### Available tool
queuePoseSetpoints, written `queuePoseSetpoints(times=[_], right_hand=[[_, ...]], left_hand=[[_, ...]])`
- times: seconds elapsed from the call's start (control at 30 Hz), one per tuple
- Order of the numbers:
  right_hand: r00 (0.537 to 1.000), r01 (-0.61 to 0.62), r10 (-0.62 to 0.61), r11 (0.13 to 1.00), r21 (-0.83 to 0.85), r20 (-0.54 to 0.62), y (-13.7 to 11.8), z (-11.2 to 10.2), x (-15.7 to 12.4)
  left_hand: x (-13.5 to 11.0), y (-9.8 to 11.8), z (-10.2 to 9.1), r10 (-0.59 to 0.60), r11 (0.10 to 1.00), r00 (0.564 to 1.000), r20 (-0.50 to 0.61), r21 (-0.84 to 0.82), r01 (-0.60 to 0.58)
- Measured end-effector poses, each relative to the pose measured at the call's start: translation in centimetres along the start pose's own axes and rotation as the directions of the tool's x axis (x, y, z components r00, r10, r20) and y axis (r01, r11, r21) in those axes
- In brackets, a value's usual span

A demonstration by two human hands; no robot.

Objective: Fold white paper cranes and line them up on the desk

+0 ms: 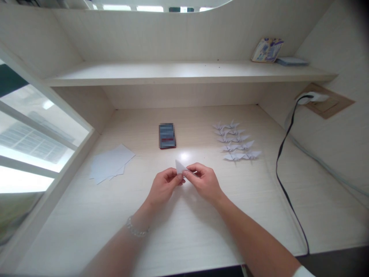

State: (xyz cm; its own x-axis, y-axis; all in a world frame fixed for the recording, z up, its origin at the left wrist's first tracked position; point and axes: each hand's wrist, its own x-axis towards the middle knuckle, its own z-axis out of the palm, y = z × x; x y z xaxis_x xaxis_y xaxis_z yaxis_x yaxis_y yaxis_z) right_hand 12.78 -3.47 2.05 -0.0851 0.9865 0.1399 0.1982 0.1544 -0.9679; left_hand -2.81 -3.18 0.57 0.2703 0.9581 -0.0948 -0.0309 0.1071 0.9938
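A small folded piece of pale paper (pixel 180 166) is held up just above the desk (pixel 259 200), pinched between both hands. My left hand (pixel 164 185) grips its lower left side with closed fingers; a thin bracelet sits on that wrist. My right hand (pixel 203 180) pinches the paper's right side, fingers curled. To the left lies a loose stack of pale paper sheets (pixel 111 163). At the right, several folded paper cranes (pixel 236 141) lie in rows.
A small dark card or booklet (pixel 167 135) lies behind the hands. A black cable (pixel 284 154) runs from a wall plug (pixel 313 98) down across the desk's right side. A shelf (pixel 173 73) above carries a packet (pixel 267 50) and a flat pad. A window is at the left.
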Motion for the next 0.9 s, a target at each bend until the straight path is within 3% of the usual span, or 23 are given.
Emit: queuePoseSetpoints(times=[0.17, 0.33, 0.53, 0.6, 0.7, 0.8, 0.9], right_hand=[[0.985, 0.169, -0.171, 0.977, -0.129, -0.002, -0.5, 0.0, -0.2], [0.979, 0.206, -0.204, 0.968, -0.144, 0.024, -0.7, 0.1, -0.3], [1.000, 0.024, -0.022, 0.987, -0.157, 0.016, -0.9, -0.1, 0.4], [0.996, -0.066, 0.070, 0.995, -0.074, 0.053, -0.7, -0.2, 1.2], [0.951, -0.285, 0.259, 0.945, 0.163, 0.167, 0.0, -0.1, 2.3], [0.935, -0.325, 0.257, 0.899, 0.294, 0.246, 0.9, 0.2, 2.6], [0.940, -0.329, 0.270, 0.881, 0.340, 0.210, 2.0, 0.6, 2.2]], left_hand=[[0.0, 0.5, -0.2, 0.126, 0.991, 0.992, -0.025, 0.051, -0.125], [0.0, 0.6, -0.3, 0.176, 0.982, 0.982, -0.072, 0.082, -0.170], [0.7, 0.8, 0.1, 0.025, 0.998, 0.997, -0.079, -0.056, -0.030], [1.1, 0.9, 0.2, -0.035, 0.995, 0.993, -0.113, -0.093, 0.024], [1.5, 0.9, 0.0, -0.099, 0.979, 0.983, -0.157, -0.193, 0.068], [1.6, 0.5, -0.1, -0.133, 0.948, 0.971, -0.200, -0.310, 0.066], [1.5, -0.1, -0.2, -0.165, 0.923, 0.960, -0.225, -0.380, 0.069]])
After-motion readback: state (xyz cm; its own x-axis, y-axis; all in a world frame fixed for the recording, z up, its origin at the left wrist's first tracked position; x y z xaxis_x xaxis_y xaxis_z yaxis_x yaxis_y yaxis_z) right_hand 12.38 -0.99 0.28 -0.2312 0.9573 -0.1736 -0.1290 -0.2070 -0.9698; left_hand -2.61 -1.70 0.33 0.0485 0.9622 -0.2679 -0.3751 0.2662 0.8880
